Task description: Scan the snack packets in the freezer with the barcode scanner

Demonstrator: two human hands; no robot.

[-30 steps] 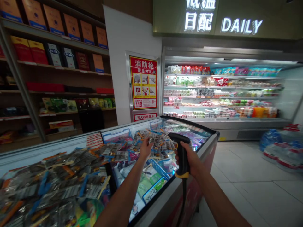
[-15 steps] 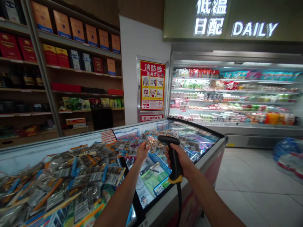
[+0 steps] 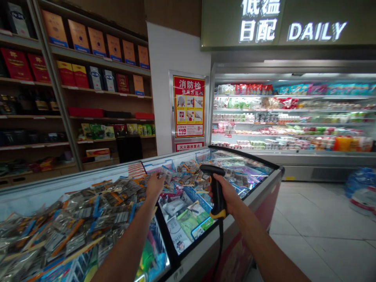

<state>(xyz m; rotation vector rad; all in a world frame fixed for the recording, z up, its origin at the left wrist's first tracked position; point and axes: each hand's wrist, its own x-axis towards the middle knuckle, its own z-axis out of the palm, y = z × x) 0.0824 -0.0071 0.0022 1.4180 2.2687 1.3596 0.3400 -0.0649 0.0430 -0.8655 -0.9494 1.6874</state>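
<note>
My right hand [image 3: 225,192] is wrapped round the grip of a black and yellow barcode scanner [image 3: 217,196], its head pointing left and its cable hanging down. Over the freezer's glass top, my left hand [image 3: 155,185] pinches a small clear packet [image 3: 167,174] with a greyish label. Beneath and around that hand lie many similar small packets [image 3: 120,192] with orange and blue strips, spread in a heap on the glass. Between the two hands, larger bags [image 3: 188,219] and a blue basket [image 3: 197,199] show inside the chest freezer [image 3: 176,270].
Shelves [image 3: 111,92] with boxed goods stand at the left. A fire hydrant notice [image 3: 188,105] hangs on the white wall. A lit open fridge [image 3: 293,156] stands at the back right, with wrapped water bottles [image 3: 360,184] on the tiled floor [image 3: 308,219].
My left hand has moved left, away from the scanner, with the packet in its fingers. My right hand and the scanner have stayed almost in place.
</note>
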